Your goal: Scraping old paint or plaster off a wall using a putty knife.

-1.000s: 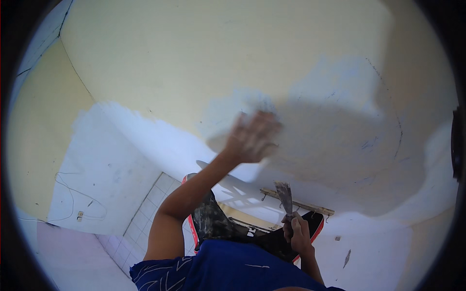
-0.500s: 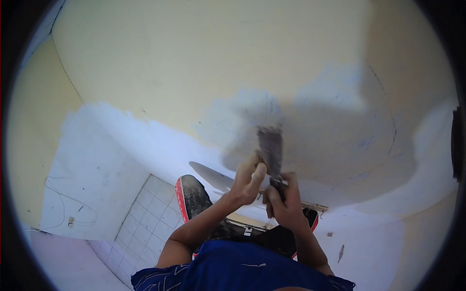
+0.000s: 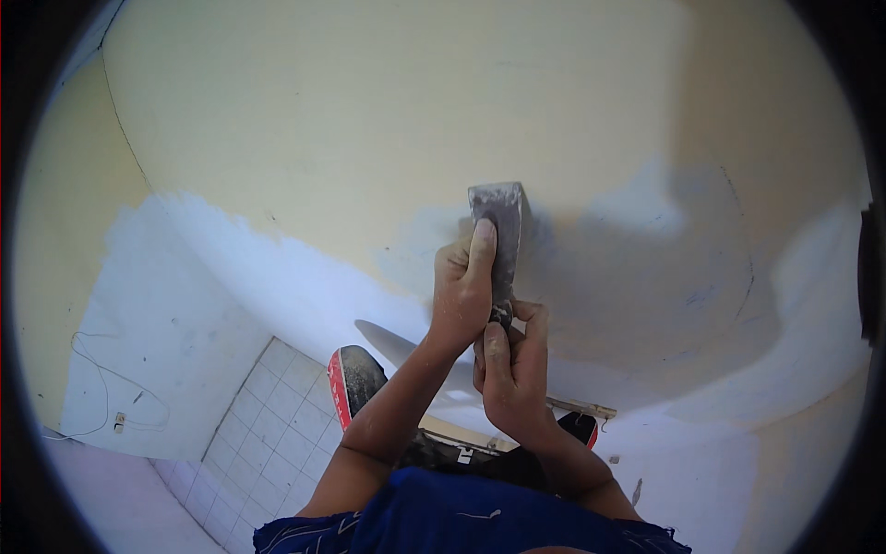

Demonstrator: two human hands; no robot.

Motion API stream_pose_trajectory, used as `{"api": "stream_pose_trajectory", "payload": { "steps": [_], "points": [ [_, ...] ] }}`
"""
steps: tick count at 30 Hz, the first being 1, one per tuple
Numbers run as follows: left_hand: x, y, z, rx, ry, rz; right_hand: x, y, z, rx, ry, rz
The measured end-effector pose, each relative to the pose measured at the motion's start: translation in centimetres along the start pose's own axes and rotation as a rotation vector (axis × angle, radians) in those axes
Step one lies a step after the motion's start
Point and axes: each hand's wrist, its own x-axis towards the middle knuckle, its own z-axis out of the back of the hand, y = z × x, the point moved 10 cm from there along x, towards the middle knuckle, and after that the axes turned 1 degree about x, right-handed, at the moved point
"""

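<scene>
I hold a putty knife (image 3: 508, 245) upright in front of a patchy wall, its wide whitish-crusted edge pointing up. My right hand (image 3: 517, 374) grips its dark handle from below. My left hand (image 3: 466, 291) pinches the grey blade from the left side, thumb flat on its face and the fingers mostly hidden behind. Pale dust coats the fingers of both hands. Behind the blade, the wall (image 3: 351, 120) is yellow above, with whitish smeared patches around the tool.
Below my arms are my dark red-edged shoes (image 3: 355, 379) and a narrow wooden bar (image 3: 586, 407). A long grey round-ended shape (image 3: 392, 342) lies beside the left forearm. White floor tiles (image 3: 277, 406) and a cable (image 3: 106, 379) by a socket (image 3: 120, 422) lie at lower left.
The putty knife has moved up and slightly left, and its blade is sharper to see. My left hand has gone higher, its thumb now flat on the blade; my right hand rose with the handle.
</scene>
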Motion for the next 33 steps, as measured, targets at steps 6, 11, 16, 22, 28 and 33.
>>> {"api": "stream_pose_trajectory", "payload": {
  "steps": [6, 11, 16, 22, 28, 33],
  "points": [
    [-1.4, 1.7, 0.8, 0.164, 0.034, 0.067, -1.6, -1.8, -0.6, 0.065, -0.044, -0.003],
    [-0.6, 0.2, 0.0, 0.072, 0.075, 0.113, -0.9, -0.4, -1.3, 0.088, -0.044, -0.003],
    [-1.1, 1.1, 0.2, 0.141, 0.024, 0.065, -1.4, -1.2, -0.5, 0.045, -0.086, 0.041],
    [-0.7, -0.1, -0.4, 0.063, 0.038, 0.114, -0.8, 0.0, -1.0, 0.062, -0.063, 0.047],
    [-1.5, 1.4, -0.1, 0.127, -0.003, 0.09, -1.7, -1.8, 0.1, 0.067, -0.083, 0.031],
    [-0.8, 0.8, -0.8, 0.126, 0.032, 0.097, -0.9, -0.4, 0.8, 0.029, -0.082, 0.05]
  ]
}}
